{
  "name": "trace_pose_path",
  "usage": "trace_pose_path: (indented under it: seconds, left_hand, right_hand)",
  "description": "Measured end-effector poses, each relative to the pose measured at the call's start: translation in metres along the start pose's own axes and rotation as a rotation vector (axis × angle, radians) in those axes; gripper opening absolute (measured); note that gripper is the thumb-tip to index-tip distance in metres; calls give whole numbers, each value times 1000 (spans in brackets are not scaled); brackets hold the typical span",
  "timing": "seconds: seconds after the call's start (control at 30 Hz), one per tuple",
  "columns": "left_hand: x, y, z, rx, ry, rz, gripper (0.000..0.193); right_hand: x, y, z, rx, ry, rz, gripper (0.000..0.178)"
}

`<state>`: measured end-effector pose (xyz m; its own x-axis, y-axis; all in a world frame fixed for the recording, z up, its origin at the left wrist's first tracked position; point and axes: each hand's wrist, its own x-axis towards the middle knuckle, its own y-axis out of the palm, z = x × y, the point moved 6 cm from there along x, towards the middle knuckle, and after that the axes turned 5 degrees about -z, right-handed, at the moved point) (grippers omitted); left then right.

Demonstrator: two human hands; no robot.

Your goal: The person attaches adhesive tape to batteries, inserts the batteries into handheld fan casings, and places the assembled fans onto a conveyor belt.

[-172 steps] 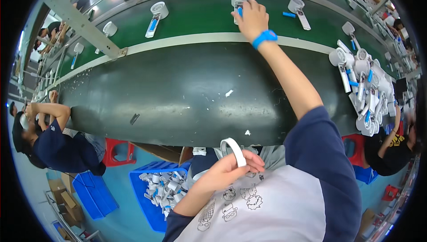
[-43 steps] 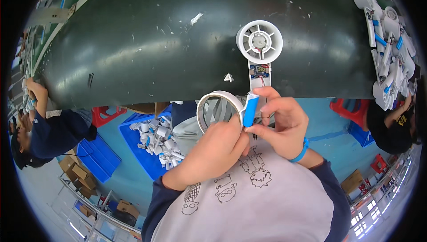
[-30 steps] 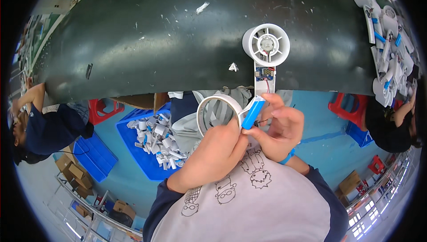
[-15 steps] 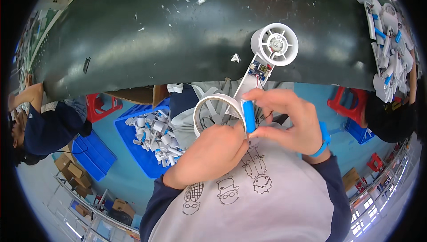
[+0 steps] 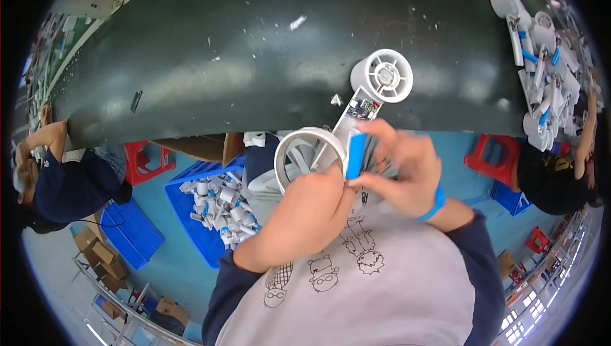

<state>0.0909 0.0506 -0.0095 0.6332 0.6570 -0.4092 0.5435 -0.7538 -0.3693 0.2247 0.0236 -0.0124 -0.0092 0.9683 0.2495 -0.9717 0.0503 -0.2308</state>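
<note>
A blue cylindrical battery (image 5: 356, 155) stands lengthwise between the thumb and fingers of my right hand (image 5: 407, 171), which is partly blurred. My left hand (image 5: 315, 203) is closed on the near right rim of a white ring (image 5: 280, 163) that looks like a roll of tape, right beside the battery. Beyond both hands lies an opened white handheld fan (image 5: 382, 76). Its round head rests on the table, and a small circuit board (image 5: 363, 109) shows in its handle, which points toward me. The handle's lower end is partly hidden by the ring and my fingers.
The dark table (image 5: 242, 47) carries white scraps and a small dark strip (image 5: 136, 101). A pile of white fan parts (image 5: 547, 72) sits at the right. At my left stands a blue crate (image 5: 184, 219) of similar parts. Red stools (image 5: 493, 158) and other people flank both sides.
The view has shifted a little. My right hand and the battery have tilted slightly, with the battery's top leaning right. My left hand still grips the ring.
</note>
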Motion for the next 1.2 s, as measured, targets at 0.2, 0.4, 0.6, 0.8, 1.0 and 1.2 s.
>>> trace_pose_path:
  seconds: [0.2, 0.4, 0.6, 0.8, 1.0, 1.2]
  left_hand:
    - [-4, 2, 9, 17, -81, -49, 18]
    - [-12, 3, 10, -10, -79, -37, 17]
    - [-30, 2, 38, -371, -252, -63, 16]
    - [-23, 18, 54, -700, -216, -102, 19]
    - [0, -23, 4, -194, 314, -390, 32]
    - [37, -21, -16, -197, 199, 21, 35]
  right_hand:
    - [-37, 25, -17, 67, -102, -457, 61]
    - [-55, 33, -24, 73, -16, -486, 72]
    - [-54, 5, -17, 77, -64, -950, 59]
    - [-50, -5, -23, 458, 74, -855, 41]
    - [-51, -18, -24, 744, 36, -713, 52]
    - [-29, -45, -40, 843, 133, -434, 56]
